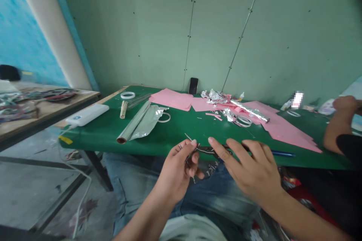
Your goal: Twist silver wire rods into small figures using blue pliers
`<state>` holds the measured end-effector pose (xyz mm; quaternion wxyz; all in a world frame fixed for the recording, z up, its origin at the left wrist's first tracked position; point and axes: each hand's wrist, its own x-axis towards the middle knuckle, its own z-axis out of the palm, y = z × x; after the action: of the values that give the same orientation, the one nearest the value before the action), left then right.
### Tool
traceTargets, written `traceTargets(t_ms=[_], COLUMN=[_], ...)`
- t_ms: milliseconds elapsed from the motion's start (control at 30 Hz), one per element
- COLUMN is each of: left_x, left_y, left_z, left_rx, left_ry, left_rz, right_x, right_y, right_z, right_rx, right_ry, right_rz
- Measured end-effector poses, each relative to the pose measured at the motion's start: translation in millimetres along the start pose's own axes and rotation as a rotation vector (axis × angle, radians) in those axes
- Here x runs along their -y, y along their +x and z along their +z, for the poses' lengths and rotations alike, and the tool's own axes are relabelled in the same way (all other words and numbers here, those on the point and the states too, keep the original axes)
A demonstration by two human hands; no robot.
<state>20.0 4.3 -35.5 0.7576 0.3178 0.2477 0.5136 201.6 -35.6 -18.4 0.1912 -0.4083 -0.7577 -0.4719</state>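
Note:
My left hand [181, 167] is closed in a pinch round thin silver wire pieces [189, 138], held just in front of the green table's near edge [158, 141]. My right hand [249, 167] reaches over that edge with fingers stretched out and apart, its fingertips by a dark tool [209, 150] lying there; it holds nothing. A blue pen [283, 154] lies just right of that hand.
On the table lie a foil roll [135, 123], pink paper sheets [277, 124], crumpled foil [216, 96], tape rings [128, 95], a white power bank [87, 114] and a phone [193, 85] against the wall. Another person's arm [336, 124] rests at the right. A cluttered wooden table [36, 109] stands left.

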Motion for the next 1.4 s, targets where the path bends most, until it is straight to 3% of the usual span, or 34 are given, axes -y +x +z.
traceTargets(t_ms=[167,400,500,600,767,833,900,967,1133,1233,1400], left_x=[2.1,8.1,6.1,1.5,-2.6,-3.2,-3.7,-3.7,-0.7,0.8,0.8], left_y=[1.3,4.5,6.1,5.9,3.3,2.0,0.9,0.1,-1.5,-3.7,-8.2], left_z=[0.1,-1.5,-2.3,-3.6,-5.5,-5.1,-4.5,-4.1,-4.5,-4.5,-4.8], left_rx=[-0.002,0.032,0.027,0.003,0.040,0.042,0.035,0.039,0.106,0.164,0.215], left_ry=[0.013,0.049,0.046,0.039,0.058,0.050,0.046,0.051,0.089,0.103,0.113], left_rz=[0.053,0.165,0.251,0.342,0.414,0.431,0.425,0.396,0.359,0.370,0.365], right_x=[-1.3,-4.0,-3.5,0.0,22.9,38.5,52.9,61.4,51.8,42.4,38.5], right_y=[0.2,5.5,4.4,-2.2,-23.5,-34.6,-44.7,-50.3,-34.8,-17.3,0.6], right_z=[2.1,12.6,5.0,-7.3,-17.4,-17.1,-15.2,-11.4,-1.9,-4.0,-14.0], right_rx=[0.068,0.191,0.117,0.029,0.243,0.165,0.003,-0.035,0.347,0.420,0.433], right_ry=[0.067,0.455,0.343,0.311,0.848,0.909,0.890,0.953,1.366,1.456,1.533], right_rz=[0.005,0.163,0.204,0.352,0.584,0.741,0.917,1.003,0.909,0.847,0.727])
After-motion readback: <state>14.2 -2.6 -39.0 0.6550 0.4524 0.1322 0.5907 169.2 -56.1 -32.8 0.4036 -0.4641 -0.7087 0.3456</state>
